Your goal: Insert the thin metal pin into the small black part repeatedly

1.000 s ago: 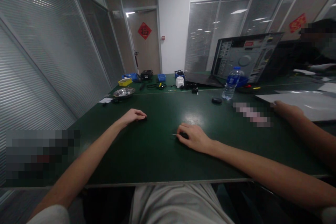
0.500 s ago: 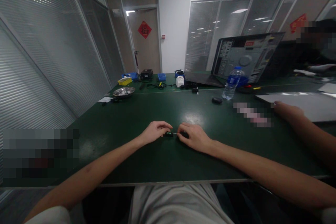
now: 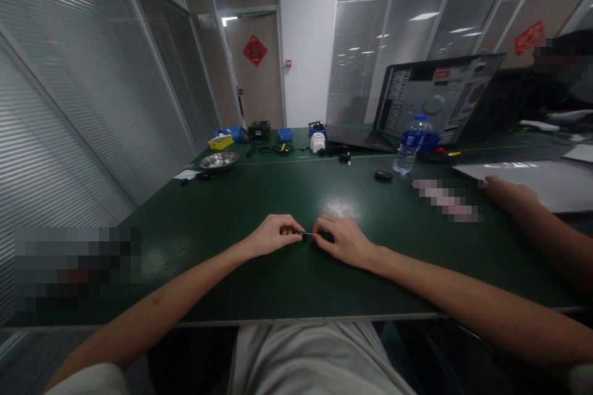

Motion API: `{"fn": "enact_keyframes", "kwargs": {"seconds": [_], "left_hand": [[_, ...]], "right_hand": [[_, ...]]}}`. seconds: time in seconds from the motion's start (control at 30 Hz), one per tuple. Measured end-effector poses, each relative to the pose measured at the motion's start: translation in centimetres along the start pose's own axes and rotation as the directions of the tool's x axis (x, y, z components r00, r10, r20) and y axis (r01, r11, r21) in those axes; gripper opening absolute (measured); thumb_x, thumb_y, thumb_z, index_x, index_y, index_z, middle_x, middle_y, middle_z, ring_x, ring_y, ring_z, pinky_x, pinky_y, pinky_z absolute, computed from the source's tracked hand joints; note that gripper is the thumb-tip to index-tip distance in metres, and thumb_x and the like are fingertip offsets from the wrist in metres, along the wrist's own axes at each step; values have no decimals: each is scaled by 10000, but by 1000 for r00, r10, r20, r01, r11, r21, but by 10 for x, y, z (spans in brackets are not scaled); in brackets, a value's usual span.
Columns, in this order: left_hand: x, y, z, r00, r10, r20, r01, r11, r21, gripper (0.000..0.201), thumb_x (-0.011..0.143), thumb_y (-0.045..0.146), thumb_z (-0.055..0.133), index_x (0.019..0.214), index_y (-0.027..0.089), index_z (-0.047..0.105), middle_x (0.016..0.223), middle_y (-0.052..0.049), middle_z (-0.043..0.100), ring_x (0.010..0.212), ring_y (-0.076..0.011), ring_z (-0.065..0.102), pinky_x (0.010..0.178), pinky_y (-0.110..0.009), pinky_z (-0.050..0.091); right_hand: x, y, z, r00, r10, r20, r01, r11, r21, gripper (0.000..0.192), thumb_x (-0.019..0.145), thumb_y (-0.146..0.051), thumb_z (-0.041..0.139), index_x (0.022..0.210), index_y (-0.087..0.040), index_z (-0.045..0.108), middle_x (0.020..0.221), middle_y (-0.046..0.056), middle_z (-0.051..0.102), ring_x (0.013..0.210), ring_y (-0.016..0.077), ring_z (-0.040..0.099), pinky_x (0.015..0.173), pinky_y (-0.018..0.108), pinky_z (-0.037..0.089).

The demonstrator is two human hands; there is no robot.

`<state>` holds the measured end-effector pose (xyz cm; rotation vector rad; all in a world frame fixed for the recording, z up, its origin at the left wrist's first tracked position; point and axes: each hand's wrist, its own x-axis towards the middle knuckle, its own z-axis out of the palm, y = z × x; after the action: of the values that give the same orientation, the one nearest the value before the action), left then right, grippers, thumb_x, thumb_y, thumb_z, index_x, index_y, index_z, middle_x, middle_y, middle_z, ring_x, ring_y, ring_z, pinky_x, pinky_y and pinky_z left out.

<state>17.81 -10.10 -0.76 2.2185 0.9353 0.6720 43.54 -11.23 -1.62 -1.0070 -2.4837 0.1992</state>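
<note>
My left hand (image 3: 274, 236) rests on the green table with thumb and fingers pinched on a small black part (image 3: 304, 237), mostly hidden by the fingers. Close beside it, my right hand (image 3: 346, 242) is closed around what looks like a small screwdriver (image 3: 328, 236) with a dark handle. Its thin metal shaft points left and reaches the black part's right end; whether the tip sits in it, I cannot tell.
At right a co-worker's hand (image 3: 512, 194) lies on a grey laptop (image 3: 551, 182). A water bottle (image 3: 407, 148), black oval object (image 3: 383, 176) and computer case (image 3: 430, 99) stand ahead. A metal dish (image 3: 219, 162) and blue box (image 3: 286, 134) lie farther back.
My left thumb and fingers have closed on the small black part, covering more of it. My right hand has stayed almost still with the screwdriver.
</note>
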Motion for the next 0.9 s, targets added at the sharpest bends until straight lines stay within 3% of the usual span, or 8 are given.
{"fn": "enact_keyframes", "kwargs": {"seconds": [0.6,0.8,0.9], "left_hand": [[1,1,10,997,11,-81,-14,999,-37,218,886,353,735,1019,205,824,950,-67,751,838,-187,664,774,-278,475],[4,-4,5,998,0,-58,-6,994,-106,225,907,372,707,989,197,823,975,-70,764,882,-199,690,813,-284,498],[8,-8,-1,995,-3,-100,-4,998,-70,226,923,369,688,962,187,816,970,-72,754,892,-200,683,822,-287,496]], "right_hand": [[3,-5,3,998,-54,38,55,998,-19,129,1021,-286,514,1054,-204,608,977,31,622,780,149,588,692,266,404],[2,-7,1,997,-61,50,61,998,-10,96,998,-271,546,1041,-208,604,985,31,631,777,151,590,691,271,407],[2,-7,1,997,-57,47,57,998,-9,92,997,-266,546,1042,-213,606,982,27,630,782,152,592,695,273,409]]}}
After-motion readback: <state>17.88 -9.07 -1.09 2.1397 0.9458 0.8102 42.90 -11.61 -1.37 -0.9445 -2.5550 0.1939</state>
